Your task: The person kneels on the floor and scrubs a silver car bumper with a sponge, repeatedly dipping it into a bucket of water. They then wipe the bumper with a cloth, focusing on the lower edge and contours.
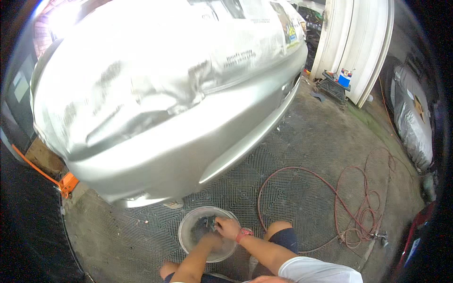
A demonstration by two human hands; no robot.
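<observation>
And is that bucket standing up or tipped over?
Standing up. The bucket has its round opening facing upward, and the left hand and right hand are at that opening.

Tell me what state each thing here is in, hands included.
Bucket: upright, open-topped
Left hand: inside bucket, grip hidden
Right hand: over bucket, grip unclear
Bumper: uncovered
Newspaper: spread above bumper, wrinkled
Hose: loosely looped
Can: upright

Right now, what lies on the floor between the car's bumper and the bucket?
In the head view, ridged dark floor shows between the bumper and the bucket, with a small pale scrap, too small to identify.
</observation>
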